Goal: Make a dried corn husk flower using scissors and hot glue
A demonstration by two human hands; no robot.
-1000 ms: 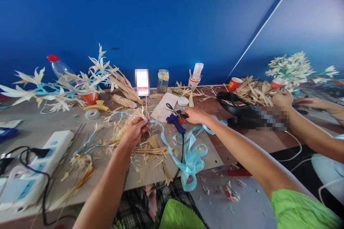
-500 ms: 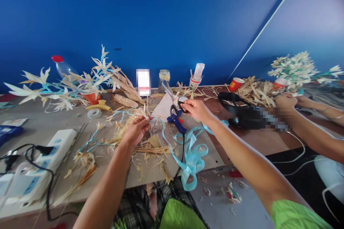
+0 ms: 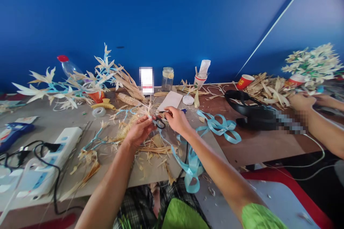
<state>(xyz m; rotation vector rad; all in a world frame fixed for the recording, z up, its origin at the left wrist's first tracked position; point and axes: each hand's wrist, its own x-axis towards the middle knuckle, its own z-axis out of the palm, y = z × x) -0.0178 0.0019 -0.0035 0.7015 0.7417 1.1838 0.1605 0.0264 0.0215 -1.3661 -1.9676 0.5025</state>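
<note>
My left hand (image 3: 138, 131) is closed in a pinch around a small corn husk flower (image 3: 147, 110), its pale petals poking up above the fingers. A light blue ribbon (image 3: 174, 154) runs from beside that hand down to loops at the table's front edge. Black-handled scissors (image 3: 161, 123) are gripped in my right hand (image 3: 177, 118), just right of the flower. Their blades are hidden by my left fingers, so I cannot tell whether they touch the ribbon. Husk scraps (image 3: 153, 149) lie beneath both hands.
Behind stand a phone (image 3: 146, 80), a glass jar (image 3: 167, 78) and a paper cup (image 3: 200, 80). Husk flowers (image 3: 64, 87) and a power strip (image 3: 57, 161) are left. Rightward are more blue ribbon (image 3: 220, 125), a black strapped device (image 3: 252, 114) and another person's hands (image 3: 302, 101).
My right hand has brought the scissors left and down, close against my left hand. The left hand keeps its hold on the flower. The whole view has shifted slightly.
</note>
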